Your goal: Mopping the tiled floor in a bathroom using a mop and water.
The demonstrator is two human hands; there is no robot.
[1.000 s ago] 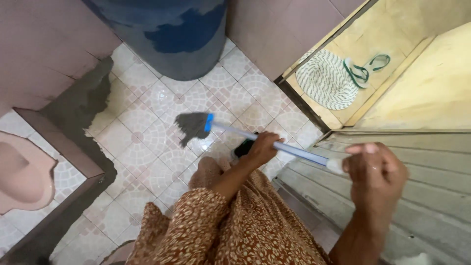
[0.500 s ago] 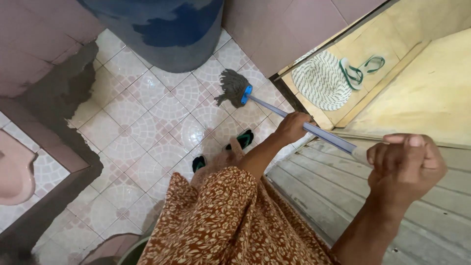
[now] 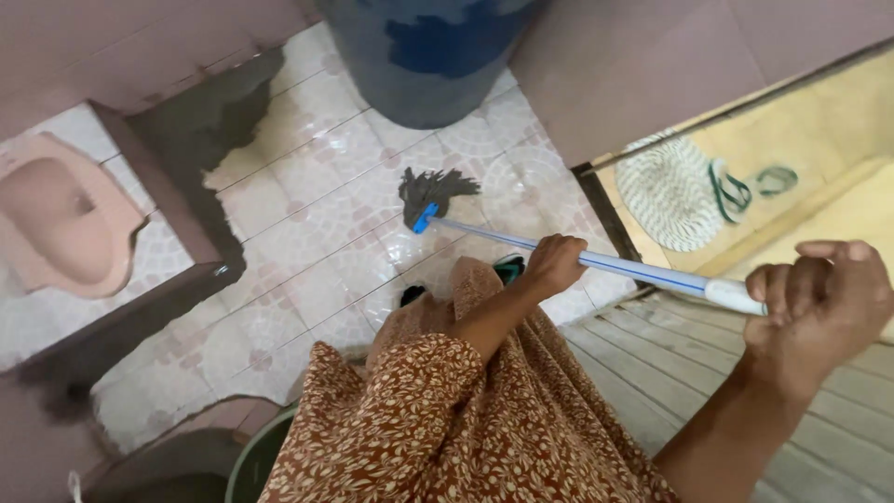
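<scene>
Now mid-mopping. Left hand [image 3: 556,264] wraps mop handle [image 3: 643,272] midway; right hand [image 3: 819,303] clenched around white handle end. Grey mop head [image 3: 430,189] lies on patterned tile floor [image 3: 307,186], just short of blue barrel [image 3: 438,56]. Tiles near mop glisten, look wet; strip along pink squat toilet [image 3: 60,219] looks duller, judged not yet reached.

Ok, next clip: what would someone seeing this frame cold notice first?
Most likely the mop: its grey string head lies on the wet patterned floor tiles just below the big blue barrel, with the left hand midway along the pale blue handle and the right hand gripping its end. Next, the pink squat toilet at far left, and the round woven mat with green sandals beyond the doorway at right.
</scene>
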